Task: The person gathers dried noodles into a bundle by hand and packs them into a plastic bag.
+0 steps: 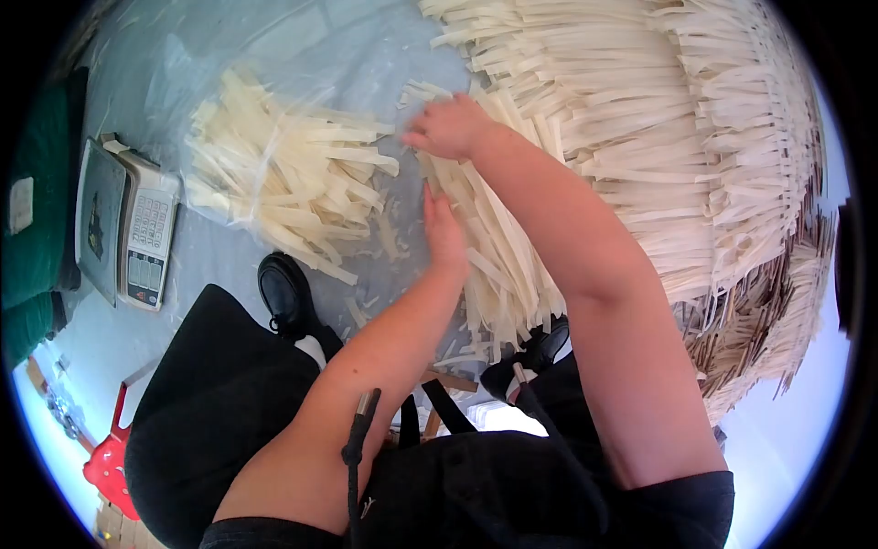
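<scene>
My left hand (445,236) is seen edge-on beside the near pile of flat cream strips (508,242), which look like dried wide noodles. Its fingers point away from me, stretched out, with nothing visible in them. Above it, my right hand (448,126) reaches over the far end of the same pile, palm down. Its fingers are apart and slightly blurred, and no strip shows in them. To the left of both hands lies a loose bundle of strips (302,165) in a clear plastic bag (261,188), with many ends sticking out towards my hands.
A large stack of layered strips (631,137) fills the right side. A digital scale (146,220) stands at the left near green material (37,183). Broken bits (391,233) lie on the grey floor sheet. My black shoe (285,293) and a red stool (112,471) are nearer.
</scene>
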A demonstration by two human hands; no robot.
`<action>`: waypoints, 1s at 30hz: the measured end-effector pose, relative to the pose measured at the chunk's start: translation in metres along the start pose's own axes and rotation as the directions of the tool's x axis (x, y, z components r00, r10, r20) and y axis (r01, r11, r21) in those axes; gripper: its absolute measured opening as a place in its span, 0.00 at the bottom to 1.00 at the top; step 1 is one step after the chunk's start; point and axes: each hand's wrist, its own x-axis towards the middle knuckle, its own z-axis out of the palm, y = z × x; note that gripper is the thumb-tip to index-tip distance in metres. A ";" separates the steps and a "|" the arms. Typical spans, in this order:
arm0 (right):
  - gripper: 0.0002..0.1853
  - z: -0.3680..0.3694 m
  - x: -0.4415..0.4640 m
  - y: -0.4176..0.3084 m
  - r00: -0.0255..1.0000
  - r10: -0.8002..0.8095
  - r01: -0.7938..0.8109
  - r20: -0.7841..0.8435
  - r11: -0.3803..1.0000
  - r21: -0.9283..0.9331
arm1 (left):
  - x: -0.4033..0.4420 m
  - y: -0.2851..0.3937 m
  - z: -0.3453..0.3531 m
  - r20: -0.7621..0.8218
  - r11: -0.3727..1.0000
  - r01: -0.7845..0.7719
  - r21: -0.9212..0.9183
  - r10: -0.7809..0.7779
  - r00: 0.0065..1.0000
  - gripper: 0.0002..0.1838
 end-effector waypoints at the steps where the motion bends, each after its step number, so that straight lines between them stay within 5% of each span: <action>1: 0.24 -0.005 -0.001 0.001 0.941 0.037 -0.028 0.338 0.999 -0.033 | 0.000 0.002 -0.005 0.046 0.999 -0.031 0.033 0.029 0.998 0.30; 2: 0.26 -0.010 -0.005 0.000 0.766 0.079 -0.042 0.637 0.996 -0.073 | 0.007 -0.003 -0.014 0.044 0.999 -0.020 0.035 0.018 0.999 0.30; 3: 0.26 -0.011 -0.009 0.002 0.764 0.083 -0.042 0.640 0.996 -0.080 | 0.026 -0.014 -0.024 0.083 0.990 -0.062 0.123 0.052 0.995 0.30; 4: 0.24 -0.012 -0.017 0.003 0.958 -0.043 0.045 0.285 0.999 -0.001 | 0.029 -0.012 -0.027 0.125 0.973 -0.105 0.207 0.080 0.989 0.30; 5: 0.22 -0.014 -0.026 0.003 0.981 -0.152 0.158 -0.123 0.987 0.037 | 0.027 -0.014 -0.030 0.126 0.975 -0.098 0.201 0.073 0.989 0.30; 6: 0.22 -0.033 -0.033 0.001 0.981 -0.156 0.160 -0.119 0.987 0.029 | 0.016 0.000 -0.022 0.104 0.981 -0.069 0.181 0.051 0.993 0.29; 8: 0.15 -0.088 -0.054 -0.011 0.937 0.286 -0.179 -0.199 0.885 0.431 | 0.010 0.012 -0.024 0.092 0.987 -0.046 0.157 0.032 0.995 0.29; 10: 0.13 -0.108 -0.098 -0.023 0.916 0.398 -0.357 -0.053 0.867 0.347 | 0.012 0.013 -0.039 0.109 0.976 -0.061 0.209 0.038 0.993 0.29; 14: 0.18 -0.079 -0.213 -0.067 0.900 0.289 -0.327 0.326 0.942 0.069 | 0.002 0.013 -0.061 0.043 0.985 0.013 0.173 -0.021 0.999 0.30; 16: 0.17 -0.050 -0.247 -0.086 0.896 0.272 -0.275 0.352 0.961 -0.042 | 0.005 -0.001 -0.078 0.063 0.984 0.106 0.144 -0.116 0.991 0.30; 20: 0.16 -0.017 -0.257 -0.088 0.870 0.381 -0.386 0.314 0.921 -0.048 | -0.007 -0.010 -0.083 0.026 0.985 0.130 0.113 -0.134 0.991 0.26; 22: 0.15 -0.043 -0.236 -0.096 0.774 0.521 -0.618 0.360 0.745 0.250 | 0.004 -0.019 -0.095 0.127 0.935 0.111 0.336 -0.162 0.979 0.24; 23: 0.15 -0.048 -0.230 -0.094 0.775 0.522 -0.617 0.358 0.746 0.250 | 0.009 -0.024 -0.097 0.129 0.936 0.109 0.335 -0.160 0.979 0.24; 25: 0.18 -0.053 -0.224 -0.086 0.805 0.588 -0.588 0.085 0.770 0.248 | 0.005 -0.024 -0.091 -0.005 0.964 0.047 0.261 -0.047 0.999 0.25; 26: 0.18 -0.047 -0.224 -0.081 0.803 0.590 -0.591 0.087 0.768 0.246 | 0.002 -0.024 -0.090 -0.005 0.964 0.051 0.261 -0.052 0.999 0.25; 28: 0.27 -0.027 -0.228 -0.074 0.779 0.608 -0.600 -0.152 0.794 0.104 | -0.032 0.003 -0.071 -0.042 0.976 0.201 0.082 -0.198 0.979 0.29; 30: 0.30 -0.013 -0.229 -0.079 0.737 0.673 -0.659 -0.067 0.737 0.151 | -0.030 -0.014 -0.075 0.002 0.986 0.138 0.089 -0.139 0.990 0.31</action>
